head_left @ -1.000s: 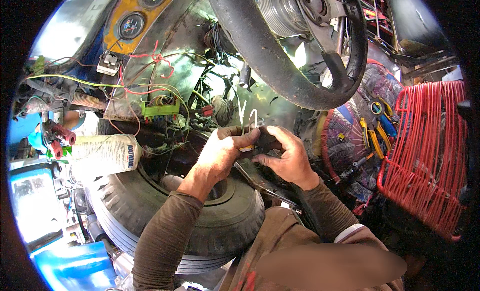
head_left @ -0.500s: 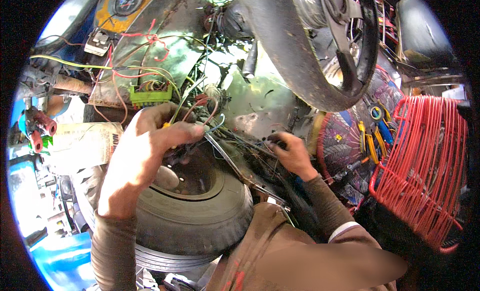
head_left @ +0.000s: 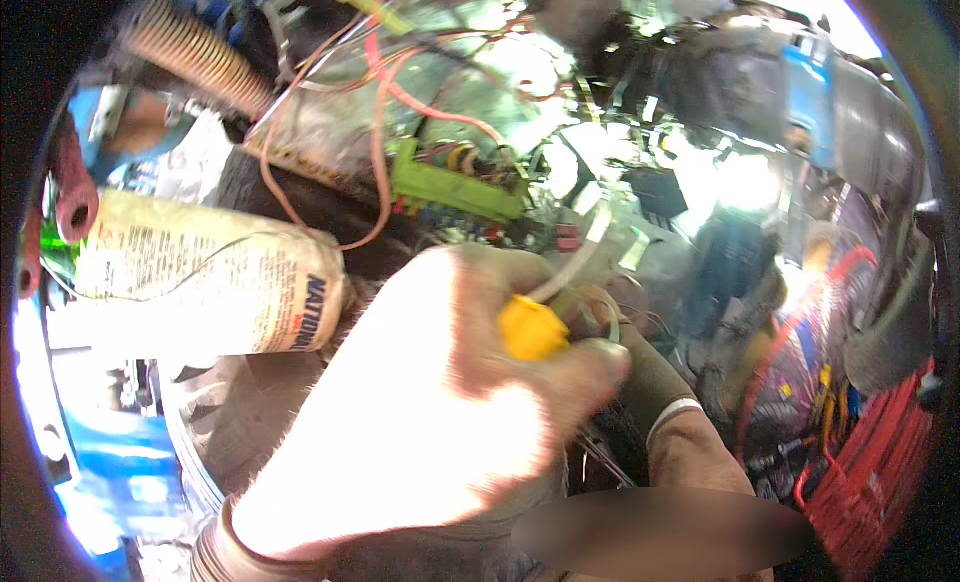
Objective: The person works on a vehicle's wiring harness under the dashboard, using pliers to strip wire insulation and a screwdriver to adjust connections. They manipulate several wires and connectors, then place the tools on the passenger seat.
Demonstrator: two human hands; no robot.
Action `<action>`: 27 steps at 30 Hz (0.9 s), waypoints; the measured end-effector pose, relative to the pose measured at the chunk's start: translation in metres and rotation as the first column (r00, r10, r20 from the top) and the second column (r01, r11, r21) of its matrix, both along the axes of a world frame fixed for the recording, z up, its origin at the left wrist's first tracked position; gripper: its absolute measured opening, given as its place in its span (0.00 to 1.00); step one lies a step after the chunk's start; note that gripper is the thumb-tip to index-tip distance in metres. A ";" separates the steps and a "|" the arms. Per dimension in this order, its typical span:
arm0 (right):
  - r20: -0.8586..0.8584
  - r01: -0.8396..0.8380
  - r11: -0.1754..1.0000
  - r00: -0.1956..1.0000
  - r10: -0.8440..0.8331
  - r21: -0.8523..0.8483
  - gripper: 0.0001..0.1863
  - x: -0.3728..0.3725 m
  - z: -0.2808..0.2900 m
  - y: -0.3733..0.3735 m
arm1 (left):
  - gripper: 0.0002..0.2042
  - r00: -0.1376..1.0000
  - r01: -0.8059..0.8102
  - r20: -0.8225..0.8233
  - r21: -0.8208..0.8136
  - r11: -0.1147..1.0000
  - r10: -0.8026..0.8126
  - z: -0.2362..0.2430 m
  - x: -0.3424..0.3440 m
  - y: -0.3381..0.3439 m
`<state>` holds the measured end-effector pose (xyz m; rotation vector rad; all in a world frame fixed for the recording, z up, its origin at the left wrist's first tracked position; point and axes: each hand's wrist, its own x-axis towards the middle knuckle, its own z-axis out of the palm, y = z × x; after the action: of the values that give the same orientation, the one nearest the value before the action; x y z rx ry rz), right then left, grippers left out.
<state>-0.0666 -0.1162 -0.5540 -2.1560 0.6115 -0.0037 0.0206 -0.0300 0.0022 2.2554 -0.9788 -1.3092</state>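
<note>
My left hand (head_left: 430, 372) fills the middle of the head view, its back brightly lit. Between its thumb and fingers it pinches a small yellow plastic connector (head_left: 533, 329), with a pale wire (head_left: 585, 260) rising beside it. Just beyond the left thumb is my right hand (head_left: 618, 294), mostly hidden and blurred, close to thin wires; its fingers cannot be made out. The right sleeve (head_left: 650, 382) runs down from it. A lime-green fuse box (head_left: 455, 190) with coloured wires at its slots lies past my left knuckles.
A pale printed cylindrical container (head_left: 215, 277) lies at the left, below a ribbed, spring-like part (head_left: 200, 57). Pink-orange wires (head_left: 380, 172) loop over the metal panel. Yellow-handled tools (head_left: 826, 402) and a red corded chair (head_left: 875, 482) stand at the right.
The view has moved closer and turned, so the fuse box and container look larger. My right hand has come over beside my left, behind its thumb. The left still pinches the yellow connector.
</note>
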 end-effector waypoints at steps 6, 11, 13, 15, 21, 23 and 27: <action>-0.084 -0.103 0.991 0.990 0.109 0.080 0.14 0.005 -0.021 -0.006 | 0.17 0.996 0.054 -0.081 0.058 0.997 -0.050 -0.009 -0.001 -0.007; -0.133 0.203 0.979 0.970 -0.205 -0.025 0.15 -0.013 -0.033 -0.004 | 0.16 0.985 0.158 -0.046 -0.149 0.976 -0.167 0.000 -0.011 0.002; -0.143 0.340 0.940 0.930 -0.339 -0.021 0.16 -0.031 -0.029 0.002 | 0.16 0.922 0.387 0.089 -0.251 0.887 -0.377 -0.013 -0.004 0.003; -0.184 0.449 0.894 0.879 -0.441 0.002 0.16 -0.052 -0.021 0.007 | 0.18 0.968 0.178 -0.146 -0.168 0.970 -0.203 -0.011 -0.004 0.010; -0.188 0.348 0.921 0.907 -0.378 -0.173 0.19 -0.095 -0.024 0.004 | 0.21 0.931 -0.066 -0.359 0.026 0.997 0.071 -0.007 -0.018 0.007; -0.150 0.321 0.932 0.926 -0.346 -0.169 0.18 -0.093 -0.032 0.002 | 0.22 0.941 -0.085 -0.324 0.062 0.994 0.101 -0.012 -0.018 0.006; 0.008 0.148 0.985 0.989 -0.149 0.083 0.17 -0.072 -0.028 -0.002 | 0.24 0.981 0.009 -0.192 -0.054 0.998 -0.019 -0.028 -0.011 0.021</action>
<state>-0.1389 -0.1184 -0.5817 -2.0249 0.7508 -0.0729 0.0098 -0.0087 -0.0254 2.0413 -0.9495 -1.4581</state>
